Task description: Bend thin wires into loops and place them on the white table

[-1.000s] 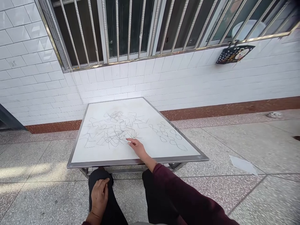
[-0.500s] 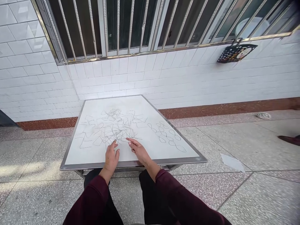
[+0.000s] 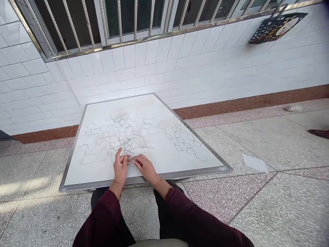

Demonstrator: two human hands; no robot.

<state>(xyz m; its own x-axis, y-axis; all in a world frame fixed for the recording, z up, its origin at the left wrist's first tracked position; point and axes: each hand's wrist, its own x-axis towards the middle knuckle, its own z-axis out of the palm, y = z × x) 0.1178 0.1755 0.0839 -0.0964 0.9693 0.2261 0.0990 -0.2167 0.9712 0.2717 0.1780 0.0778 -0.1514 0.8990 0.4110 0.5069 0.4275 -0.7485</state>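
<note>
The bare left hand now joins the bare right hand by thin dark wires, allowing two-handed work. Both half-curl; their grip is unclear.

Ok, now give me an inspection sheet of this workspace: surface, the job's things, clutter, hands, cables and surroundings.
Surface: white table with a grey rim.
Job's things: tangled, bent strands at left and middle; looped strands at right; all thin and dark.
Clutter: white sheet and pale bundle on the floor, to the right.
Hands: left hand and right hand near the front edge, fingers close together; any grip is too fine to tell.
Cables: nothing certain; a thin line down the wall may be a cord.
Surroundings: tiled wall, barred window, hanging bag, apparently a shoe at the right edge.
</note>
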